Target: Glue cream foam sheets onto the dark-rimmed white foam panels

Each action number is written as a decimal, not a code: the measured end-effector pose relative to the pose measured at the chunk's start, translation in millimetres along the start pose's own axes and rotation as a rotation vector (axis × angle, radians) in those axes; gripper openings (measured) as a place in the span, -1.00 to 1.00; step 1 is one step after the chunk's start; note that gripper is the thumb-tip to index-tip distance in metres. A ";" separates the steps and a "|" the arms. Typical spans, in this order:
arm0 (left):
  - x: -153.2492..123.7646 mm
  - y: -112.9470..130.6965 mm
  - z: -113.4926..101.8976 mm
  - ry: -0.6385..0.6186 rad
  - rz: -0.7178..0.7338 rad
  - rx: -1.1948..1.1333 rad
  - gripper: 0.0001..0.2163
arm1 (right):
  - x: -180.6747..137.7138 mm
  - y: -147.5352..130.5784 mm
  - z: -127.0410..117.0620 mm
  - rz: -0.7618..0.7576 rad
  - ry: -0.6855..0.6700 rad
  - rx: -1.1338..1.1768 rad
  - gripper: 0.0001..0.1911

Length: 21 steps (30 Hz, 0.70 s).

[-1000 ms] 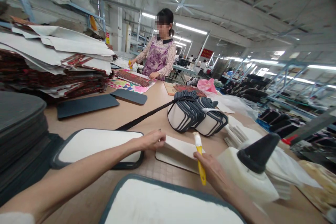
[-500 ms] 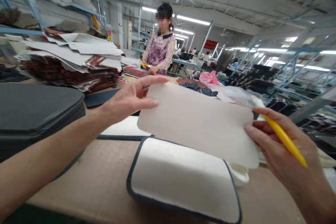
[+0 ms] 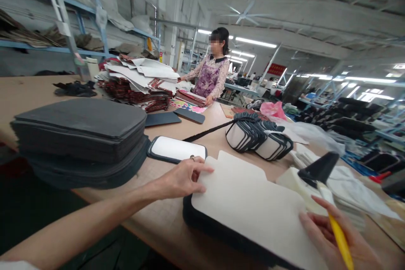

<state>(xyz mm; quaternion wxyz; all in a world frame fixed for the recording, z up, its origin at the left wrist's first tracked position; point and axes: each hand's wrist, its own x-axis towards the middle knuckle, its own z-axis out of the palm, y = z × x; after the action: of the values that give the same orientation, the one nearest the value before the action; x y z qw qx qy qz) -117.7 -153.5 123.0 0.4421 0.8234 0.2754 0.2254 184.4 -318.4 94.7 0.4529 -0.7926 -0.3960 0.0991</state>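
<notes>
My left hand (image 3: 186,177) pinches the left edge of a white sheet (image 3: 253,202) with rounded corners and a raised tab, between thumb and fingertips. Beneath that sheet a dark-edged panel (image 3: 202,223) shows on the left and front; the rest is covered. At the sheet's right edge is my right hand (image 3: 335,232), its thumb against the sheet. A yellow-handled tool (image 3: 340,240) with a whitish end is held in the same hand; its exact kind cannot be made out. Beyond my left hand lies a white panel with a dark border (image 3: 179,148).
A tall stack of dark grey panels (image 3: 82,135) stands left. A tied bundle of dark-edged white pieces (image 3: 257,137) lies ahead. A cream-coloured container (image 3: 294,187) with a black piece on it is right. A co-worker (image 3: 215,67) stands across the table by piled sheets (image 3: 142,80).
The white sheet has come down from above onto the dark-edged panel, with both hands still at its edges. My view has turned left, and the co-worker's arms have spread apart.
</notes>
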 end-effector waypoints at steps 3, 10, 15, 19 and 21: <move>0.4 -3.5 1.3 -0.005 0.001 0.041 -0.54 | 1.7 8.9 7.4 -0.021 0.012 0.008 -0.37; 3.8 -15.0 2.1 -0.011 0.069 0.130 -0.49 | 4.1 13.6 8.9 -0.027 0.020 -0.077 -0.37; 3.5 -8.7 -0.5 -0.052 0.034 0.183 -0.46 | 7.0 21.3 11.3 -0.012 0.034 -0.063 -0.33; 3.1 -5.7 -0.1 -0.065 0.038 0.261 -0.48 | 4.7 16.5 12.6 -0.081 0.060 -0.050 -0.37; 5.1 -9.5 0.1 -0.047 0.028 0.307 -0.50 | 3.0 10.3 13.7 -0.153 0.055 -0.039 -0.43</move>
<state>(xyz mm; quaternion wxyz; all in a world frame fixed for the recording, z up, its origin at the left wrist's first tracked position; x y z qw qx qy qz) -116.2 -145.8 115.6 0.3144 0.8901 0.2844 0.1674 184.9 -310.4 79.3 0.4542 -0.7711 -0.4448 0.0348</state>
